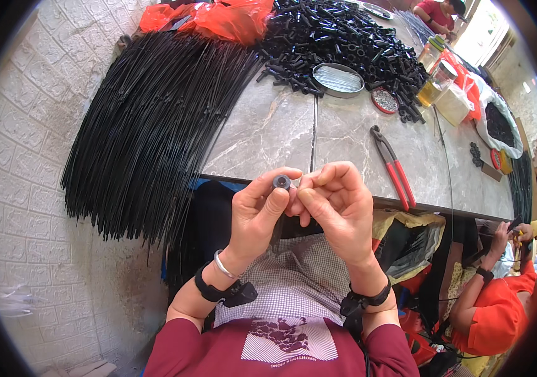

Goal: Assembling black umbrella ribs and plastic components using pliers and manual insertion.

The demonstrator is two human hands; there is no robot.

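In front of my chest, just off the table's near edge, my left hand [252, 217] is closed around a short black plastic tube [281, 182]. Its round end, with a dark hole in the middle, points up between thumb and forefinger. Close beside it, my right hand [344, 210] pinches thumb against forefinger; whatever sits between those fingertips is too small to make out. The fingertips of both hands nearly meet. Beyond them, a heap of similar black tubes [344, 41] covers the far part of the table.
Long thin black rods [155, 125] overhang the grey table [268, 125] at left. Red-handled pliers [394, 169] lie at right. A dish of thin pale sticks [338, 79], a red dish of small metal bits [384, 100] and a jar [437, 85] stand farther back. A co-worker's red sleeve [498, 320] shows at right.
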